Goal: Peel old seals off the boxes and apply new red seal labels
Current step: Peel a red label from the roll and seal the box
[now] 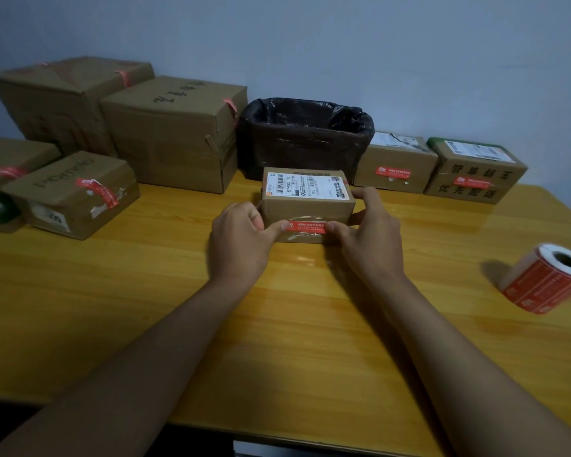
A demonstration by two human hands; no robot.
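Wooden table point(112, 308) against a blue-grey wall, boxes lined along the back

A small box point(307, 201) sits mid-table; both thumbs press the ends of a red seal point(305, 226) on its near face, left hand point(239, 239) and right hand point(366, 235) curled round its sides. It looks light and stiff; best held by the sides. Bin point(305, 136) behind, label roll point(548, 278) far right

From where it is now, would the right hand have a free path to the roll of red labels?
Probably yes. The right hand now holds the small box, but bare table lies between it and the label roll to its right; nothing blocks the way.
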